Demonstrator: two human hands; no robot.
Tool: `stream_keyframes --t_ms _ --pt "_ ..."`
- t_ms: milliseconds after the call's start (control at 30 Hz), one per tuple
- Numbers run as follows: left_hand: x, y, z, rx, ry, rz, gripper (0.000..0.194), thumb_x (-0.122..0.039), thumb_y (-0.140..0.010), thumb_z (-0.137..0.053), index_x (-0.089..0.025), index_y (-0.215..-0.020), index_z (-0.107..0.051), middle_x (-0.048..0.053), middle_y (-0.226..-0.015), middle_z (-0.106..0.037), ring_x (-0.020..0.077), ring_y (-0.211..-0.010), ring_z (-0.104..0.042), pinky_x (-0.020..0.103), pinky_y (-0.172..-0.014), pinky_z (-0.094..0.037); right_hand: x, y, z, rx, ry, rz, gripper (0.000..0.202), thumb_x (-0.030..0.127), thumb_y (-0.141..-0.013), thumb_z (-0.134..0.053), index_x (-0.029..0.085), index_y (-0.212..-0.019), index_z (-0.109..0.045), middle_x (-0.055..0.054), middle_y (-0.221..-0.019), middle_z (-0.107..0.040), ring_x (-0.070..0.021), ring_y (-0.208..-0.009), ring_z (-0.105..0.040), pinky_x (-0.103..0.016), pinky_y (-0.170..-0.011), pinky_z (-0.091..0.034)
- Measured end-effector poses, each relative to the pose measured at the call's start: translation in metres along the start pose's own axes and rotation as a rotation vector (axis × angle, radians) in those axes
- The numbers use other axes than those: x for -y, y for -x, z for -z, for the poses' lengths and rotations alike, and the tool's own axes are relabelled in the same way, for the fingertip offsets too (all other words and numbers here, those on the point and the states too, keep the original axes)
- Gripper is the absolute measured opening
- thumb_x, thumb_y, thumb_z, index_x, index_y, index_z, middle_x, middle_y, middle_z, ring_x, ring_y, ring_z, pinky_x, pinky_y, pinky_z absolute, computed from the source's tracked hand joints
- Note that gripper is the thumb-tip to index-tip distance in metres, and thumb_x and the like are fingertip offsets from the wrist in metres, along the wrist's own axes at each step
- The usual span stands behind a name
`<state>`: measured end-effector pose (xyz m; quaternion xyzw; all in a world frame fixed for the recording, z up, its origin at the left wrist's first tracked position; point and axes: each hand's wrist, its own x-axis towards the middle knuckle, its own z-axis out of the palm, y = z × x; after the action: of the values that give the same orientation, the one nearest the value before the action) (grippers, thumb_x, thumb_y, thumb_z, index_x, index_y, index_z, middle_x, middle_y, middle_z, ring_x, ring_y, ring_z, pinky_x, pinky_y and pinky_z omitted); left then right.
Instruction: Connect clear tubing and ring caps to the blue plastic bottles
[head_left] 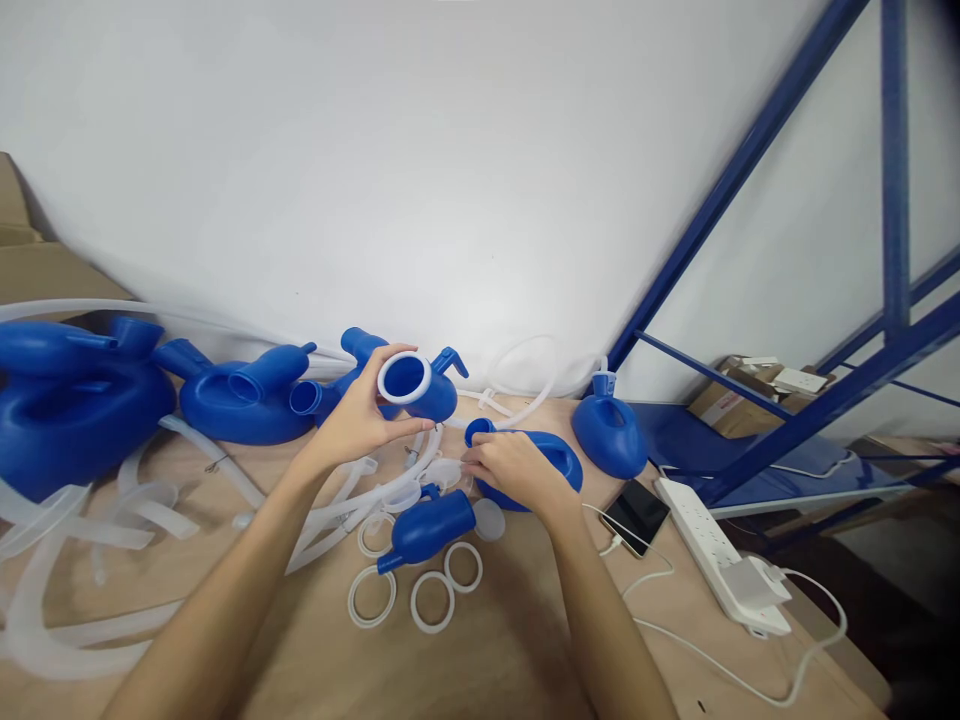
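My left hand (367, 415) grips a blue cup-shaped urinal head (439, 400), its wide mouth turned toward me. A white ring sits around that mouth, and a hooked blue spout sticks out on the far side. My right hand (514, 465) is down at the table, fingers drawn together beside translucent caps (448, 472); what they pinch is hidden. Behind that hand lies a blue urinal bottle (559, 455), partly covered by it. A second blue urinal head (431, 527) lies between my hands. Several loose white rings (433, 602) surround it on the wooden table (480, 670).
More blue bottles (247, 415) line the wall at left, with translucent tubes (82, 630) spread before them. Another bottle (609, 435) stands at right, near a phone (636, 515), a white power strip (712, 550) with cables, and a blue metal shelf frame (720, 190).
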<state>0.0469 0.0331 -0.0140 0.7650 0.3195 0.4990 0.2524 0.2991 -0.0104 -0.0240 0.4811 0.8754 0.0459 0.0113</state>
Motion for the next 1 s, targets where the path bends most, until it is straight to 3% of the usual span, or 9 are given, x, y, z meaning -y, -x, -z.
stream_keyframes --t_ms 100,233,333,433,500,667,733,867,1000 --pt "0.001 0.002 -0.001 0.026 -0.001 0.006 0.091 -0.044 -0.075 -0.088 -0.028 -0.149 -0.039 0.011 -0.150 -0.049 0.0281 -0.122 -0.061 0.037 -0.090 -0.060 0.007 0.008 0.003 0.011 -0.133 0.039 0.038 0.047 -0.093 -0.075 0.025 -0.125 -0.074 -0.008 -0.117 -0.070 -0.0234 -0.097 -0.070 -0.031 -0.075 -0.051" --pt "0.000 0.004 0.000 0.023 -0.005 0.006 0.092 -0.044 -0.078 -0.087 -0.031 -0.153 -0.036 0.010 -0.155 -0.044 0.0293 -0.125 -0.059 0.036 -0.089 -0.061 0.026 0.006 -0.010 0.054 -0.203 0.183 0.072 0.062 -0.075 -0.086 0.021 -0.131 -0.070 -0.015 -0.135 -0.062 -0.0343 -0.126 -0.059 -0.045 -0.104 -0.051" --pt "-0.001 0.004 0.000 0.007 -0.033 0.005 0.089 -0.045 -0.079 -0.086 -0.030 -0.153 -0.037 0.010 -0.154 -0.045 0.0296 -0.125 -0.059 0.036 -0.088 -0.062 0.042 -0.002 -0.020 0.061 -0.041 0.205 0.079 0.049 -0.069 -0.094 0.014 -0.134 -0.067 -0.022 -0.142 -0.058 -0.0418 -0.135 -0.051 -0.055 -0.111 -0.044" --pt "0.000 0.004 0.000 0.004 -0.053 0.003 0.088 -0.047 -0.079 -0.086 -0.030 -0.151 -0.039 0.010 -0.155 -0.045 0.0304 -0.127 -0.059 0.037 -0.090 -0.062 0.049 -0.006 -0.021 0.106 0.020 0.232 0.063 0.033 -0.078 -0.091 0.014 -0.132 -0.067 -0.021 -0.135 -0.065 -0.0381 -0.130 -0.057 -0.051 -0.110 -0.045" --pt "0.001 0.004 -0.001 0.003 -0.049 0.008 0.088 -0.047 -0.079 -0.086 -0.031 -0.151 -0.039 0.010 -0.154 -0.045 0.0307 -0.128 -0.058 0.038 -0.091 -0.062 0.049 -0.004 -0.020 0.152 -0.032 0.209 0.061 0.033 -0.083 -0.087 0.018 -0.137 -0.064 -0.018 -0.131 -0.069 -0.0362 -0.126 -0.062 -0.050 -0.109 -0.047" --pt "0.006 0.004 -0.004 -0.002 -0.009 0.013 0.089 -0.046 -0.077 -0.088 -0.032 -0.151 -0.040 0.009 -0.153 -0.046 0.0304 -0.128 -0.059 0.039 -0.093 -0.062 0.044 0.000 -0.028 0.198 -0.175 0.149 0.106 0.026 -0.073 -0.094 0.028 -0.162 -0.037 -0.017 -0.148 -0.061 -0.0371 -0.134 -0.060 -0.048 -0.109 -0.049" --pt "0.006 0.005 -0.005 -0.005 -0.008 0.012 0.089 -0.046 -0.077 -0.088 -0.032 -0.151 -0.040 0.010 -0.155 -0.045 0.0316 -0.130 -0.058 0.040 -0.094 -0.061 0.041 -0.001 -0.029 0.203 -0.205 0.164 0.105 0.024 -0.074 -0.092 0.029 -0.162 -0.037 -0.017 -0.148 -0.061 -0.0374 -0.133 -0.061 -0.048 -0.107 -0.050" --pt "0.006 0.004 -0.007 -0.022 -0.016 0.004 0.090 -0.046 -0.077 -0.088 -0.032 -0.153 -0.040 0.010 -0.159 -0.042 0.0344 -0.136 -0.054 0.041 -0.096 -0.061 0.029 0.007 -0.003 0.133 -0.424 0.181 0.092 0.045 -0.080 -0.085 0.025 -0.159 -0.043 -0.013 -0.132 -0.072 -0.0346 -0.120 -0.068 -0.046 -0.101 -0.053" --pt "0.007 0.004 -0.010 -0.010 0.008 0.007 0.092 -0.046 -0.077 -0.088 -0.031 -0.154 -0.040 0.010 -0.158 -0.044 0.0344 -0.135 -0.055 0.042 -0.098 -0.060 0.001 0.039 0.035 -0.010 -0.715 0.092 0.050 0.049 -0.098 -0.063 0.026 -0.142 -0.062 -0.007 -0.135 -0.072 -0.0267 -0.116 -0.070 -0.039 -0.100 -0.054"
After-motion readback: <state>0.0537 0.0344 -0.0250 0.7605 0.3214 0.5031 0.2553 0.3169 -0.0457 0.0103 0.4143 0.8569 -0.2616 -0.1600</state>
